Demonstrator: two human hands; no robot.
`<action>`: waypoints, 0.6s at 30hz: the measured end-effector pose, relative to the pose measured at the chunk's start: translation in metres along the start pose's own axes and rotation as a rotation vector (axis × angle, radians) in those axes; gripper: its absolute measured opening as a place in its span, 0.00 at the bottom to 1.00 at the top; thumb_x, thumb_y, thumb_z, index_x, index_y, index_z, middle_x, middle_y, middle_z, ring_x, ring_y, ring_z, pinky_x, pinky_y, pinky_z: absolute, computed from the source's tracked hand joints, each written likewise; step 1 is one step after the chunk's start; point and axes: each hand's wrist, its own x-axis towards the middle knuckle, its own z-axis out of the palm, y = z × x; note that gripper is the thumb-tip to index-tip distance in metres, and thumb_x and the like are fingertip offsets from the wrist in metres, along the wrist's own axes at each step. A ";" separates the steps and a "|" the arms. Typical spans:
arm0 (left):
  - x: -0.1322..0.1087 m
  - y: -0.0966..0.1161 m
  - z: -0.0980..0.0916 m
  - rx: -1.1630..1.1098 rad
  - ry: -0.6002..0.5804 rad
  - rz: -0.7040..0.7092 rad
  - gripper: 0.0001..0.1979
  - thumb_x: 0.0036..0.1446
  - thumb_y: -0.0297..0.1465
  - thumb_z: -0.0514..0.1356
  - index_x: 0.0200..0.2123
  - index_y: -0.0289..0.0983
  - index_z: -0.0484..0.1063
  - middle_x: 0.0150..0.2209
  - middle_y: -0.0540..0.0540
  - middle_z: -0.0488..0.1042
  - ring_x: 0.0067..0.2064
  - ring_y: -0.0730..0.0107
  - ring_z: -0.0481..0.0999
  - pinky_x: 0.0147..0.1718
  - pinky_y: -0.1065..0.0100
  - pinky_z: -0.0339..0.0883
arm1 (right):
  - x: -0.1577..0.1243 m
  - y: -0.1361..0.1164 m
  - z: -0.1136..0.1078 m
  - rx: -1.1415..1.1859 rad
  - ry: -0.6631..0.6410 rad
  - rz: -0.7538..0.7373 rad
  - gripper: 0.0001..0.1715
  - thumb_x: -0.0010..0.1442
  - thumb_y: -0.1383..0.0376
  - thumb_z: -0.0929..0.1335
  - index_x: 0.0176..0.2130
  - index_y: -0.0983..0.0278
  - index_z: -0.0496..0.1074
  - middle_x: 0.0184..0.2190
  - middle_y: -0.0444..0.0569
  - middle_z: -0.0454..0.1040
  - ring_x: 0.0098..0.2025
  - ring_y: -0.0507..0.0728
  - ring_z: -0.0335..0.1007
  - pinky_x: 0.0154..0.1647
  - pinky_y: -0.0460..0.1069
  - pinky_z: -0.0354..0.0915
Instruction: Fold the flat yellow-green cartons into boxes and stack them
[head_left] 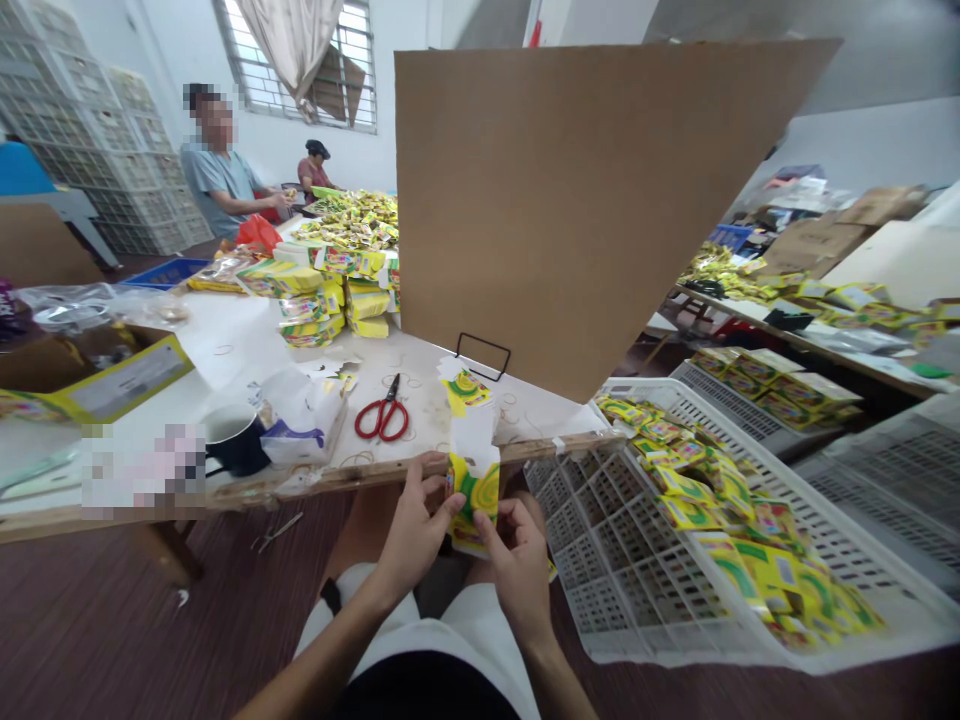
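Observation:
Between my two hands, above my lap at the table's front edge, is a yellow and green printed carton (480,492) with a white flap standing up at its top. The fingers of my left hand (421,520) grip its left side, thumb on the front face. From the right, my right hand (514,550) pinches its lower right part. Just beyond, a small stack of flat yellow carton pieces (466,392) lies on the table by a black wire frame (484,357). Red-handled scissors (383,415) rest to the left of that stack.
A large cardboard sheet (570,210) stands upright at the table's back. To my right, a white plastic crate (600,560) holds many yellow packets. A dark mug (238,440), tissue pack (300,420) and open box (127,380) sit left. Two people work behind stacked yellow cartons (311,305).

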 end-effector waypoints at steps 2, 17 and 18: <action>-0.001 0.001 -0.001 0.001 -0.008 -0.005 0.29 0.54 0.29 0.61 0.55 0.40 0.50 0.42 0.43 0.76 0.43 0.63 0.77 0.43 0.63 0.70 | 0.003 0.001 -0.002 0.007 -0.027 -0.049 0.15 0.54 0.56 0.70 0.37 0.65 0.69 0.32 0.49 0.73 0.32 0.56 0.69 0.34 0.49 0.67; -0.006 0.010 -0.010 -0.064 -0.445 -0.150 0.18 0.53 0.23 0.59 0.46 0.39 0.60 0.37 0.48 0.74 0.40 0.67 0.75 0.40 0.67 0.66 | 0.025 -0.010 -0.042 -0.006 -0.379 -0.141 0.10 0.61 0.59 0.66 0.42 0.60 0.69 0.34 0.46 0.74 0.36 0.54 0.70 0.36 0.46 0.66; -0.007 0.010 -0.009 -0.054 -0.455 -0.156 0.17 0.53 0.23 0.59 0.46 0.39 0.60 0.36 0.48 0.74 0.39 0.67 0.75 0.39 0.67 0.66 | 0.026 -0.010 -0.043 -0.041 -0.365 -0.149 0.09 0.62 0.59 0.66 0.39 0.61 0.70 0.33 0.46 0.73 0.34 0.54 0.70 0.34 0.46 0.65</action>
